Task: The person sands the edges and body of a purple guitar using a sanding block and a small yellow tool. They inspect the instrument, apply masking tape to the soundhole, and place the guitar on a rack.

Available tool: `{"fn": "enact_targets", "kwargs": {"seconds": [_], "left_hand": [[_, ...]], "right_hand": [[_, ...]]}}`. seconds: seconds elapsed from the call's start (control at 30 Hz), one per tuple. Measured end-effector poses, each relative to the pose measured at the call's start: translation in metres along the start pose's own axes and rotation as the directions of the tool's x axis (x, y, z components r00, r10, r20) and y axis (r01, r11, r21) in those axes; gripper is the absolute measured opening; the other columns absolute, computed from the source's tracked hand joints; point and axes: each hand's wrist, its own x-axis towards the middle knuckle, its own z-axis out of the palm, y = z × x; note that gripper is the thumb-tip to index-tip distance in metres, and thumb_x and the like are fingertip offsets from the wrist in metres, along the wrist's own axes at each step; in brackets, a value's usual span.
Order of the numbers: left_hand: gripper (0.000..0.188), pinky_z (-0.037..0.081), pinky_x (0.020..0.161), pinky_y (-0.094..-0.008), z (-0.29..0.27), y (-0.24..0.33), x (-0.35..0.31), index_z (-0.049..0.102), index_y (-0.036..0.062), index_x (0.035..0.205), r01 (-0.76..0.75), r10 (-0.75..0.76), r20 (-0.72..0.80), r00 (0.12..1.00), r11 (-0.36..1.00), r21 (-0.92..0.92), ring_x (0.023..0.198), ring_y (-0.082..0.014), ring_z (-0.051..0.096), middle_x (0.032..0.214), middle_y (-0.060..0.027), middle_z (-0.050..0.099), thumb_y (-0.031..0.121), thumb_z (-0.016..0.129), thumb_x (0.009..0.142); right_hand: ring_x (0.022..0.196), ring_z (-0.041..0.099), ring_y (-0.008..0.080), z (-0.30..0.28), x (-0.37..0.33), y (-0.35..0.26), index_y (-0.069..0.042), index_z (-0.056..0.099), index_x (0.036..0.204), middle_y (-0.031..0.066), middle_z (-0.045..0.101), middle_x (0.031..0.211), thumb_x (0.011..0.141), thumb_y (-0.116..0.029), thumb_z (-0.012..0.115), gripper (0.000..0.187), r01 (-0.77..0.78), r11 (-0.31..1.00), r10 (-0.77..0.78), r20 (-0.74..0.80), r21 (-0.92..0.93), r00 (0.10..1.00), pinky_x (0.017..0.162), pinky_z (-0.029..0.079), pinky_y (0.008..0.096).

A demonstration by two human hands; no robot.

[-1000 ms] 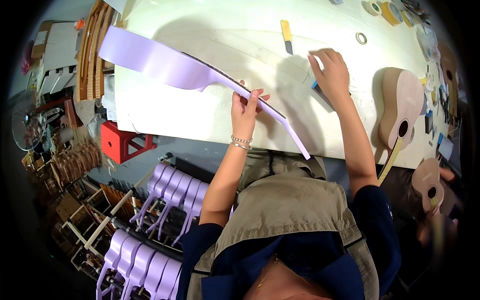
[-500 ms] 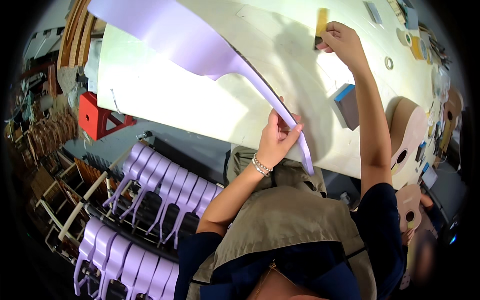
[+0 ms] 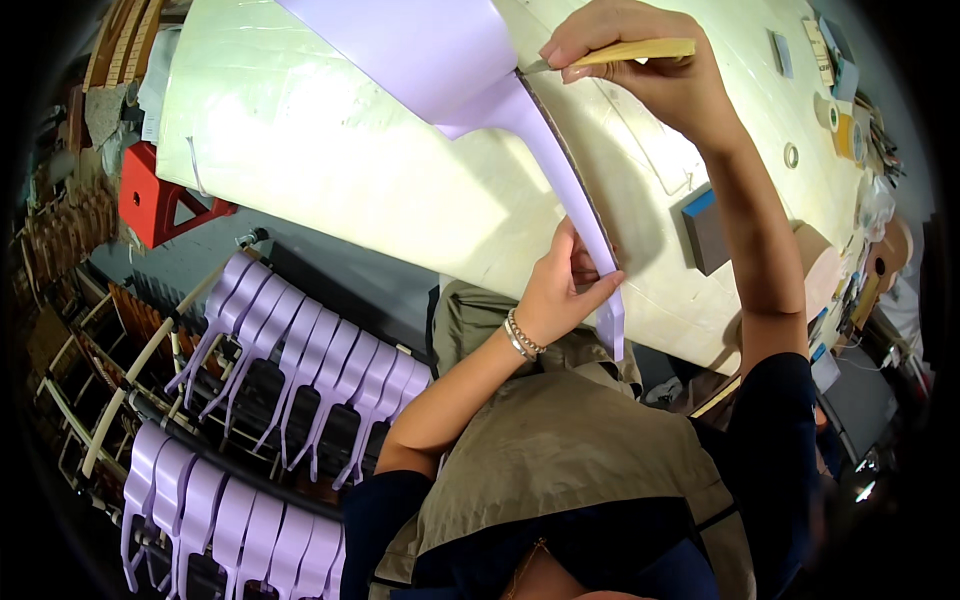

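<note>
Clutter is seen along the right rim of the pale worktable (image 3: 330, 170): tape rolls (image 3: 845, 125), a small ring (image 3: 791, 155) and a grey block with a blue top (image 3: 707, 230), just beside the right forearm. A red stool (image 3: 160, 200) is seen left of the table. Racks of lilac necks (image 3: 290, 350) are stacked at lower left, well apart from both hands. Between the hands nothing is blocked; only the strip's lower end is partly covered by the left fingers.

Left hand (image 3: 560, 290) is raised from below, wrist bent back, bracelet (image 3: 522, 335) on it; fingers and thumb are pinched on the narrow lower end of the lilac neck piece (image 3: 470, 75). Right hand (image 3: 640, 60) is extended up over the table, arm nearly straight, fingers closed on a wooden-handled tool (image 3: 640, 50); its tip is set at the dark edge of the piece, where the wide part narrows.

Piece is held above the table, clear of it. Long axis runs from upper left to lower right: wide end toward the top of the view, thin strip curving down to the left hand, tail hanging just past the table edge.
</note>
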Motion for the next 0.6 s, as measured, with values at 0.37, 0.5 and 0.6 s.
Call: {"fn": "enact_targets", "kwargs": {"seconds": [0.37,0.5,0.6], "left_hand": [[0.083,0.051,0.078,-0.0290,-0.0004,0.0013,0.0022,0.008,0.0105,0.140,0.016,-0.016,0.010,1.000,1.000,-0.020,0.093,-0.0139,0.057,0.102,-0.0092,0.054,0.001,0.063,0.078],[0.083,0.051,0.078,-0.0290,-0.0003,0.0015,0.0019,0.008,0.0104,0.140,0.010,-0.010,0.011,1.000,0.999,-0.035,0.093,-0.0137,0.057,0.101,-0.0090,0.054,0.000,0.062,0.078],[0.083,0.051,0.078,-0.0290,-0.0004,0.0008,0.0022,0.008,0.0104,0.140,0.011,-0.011,0.011,1.000,1.000,-0.027,0.092,-0.0137,0.057,0.101,-0.0090,0.053,-0.002,0.062,0.078]], "right_hand": [[0.077,0.062,0.0193,-0.0023,0.0049,0.0081,0.000,0.066,0.078,0.0088,0.065,0.080,0.069,0.000,0.068,0.009,0.043,0.999,-0.043,0.051,0.008,0.998,0.070,0.048,0.0280],[0.074,0.062,0.0191,-0.0006,0.0051,0.0072,-0.001,0.066,0.078,0.0081,0.065,0.078,0.069,-0.001,0.069,0.009,0.052,0.998,-0.051,0.041,-0.045,0.998,0.068,0.048,0.0275],[0.074,0.062,0.0184,0.0038,0.0034,0.0032,-0.001,0.066,0.077,0.0075,0.065,0.079,0.069,-0.002,0.070,0.008,0.046,0.992,-0.045,0.008,-0.113,0.999,0.067,0.048,0.0265]]}}
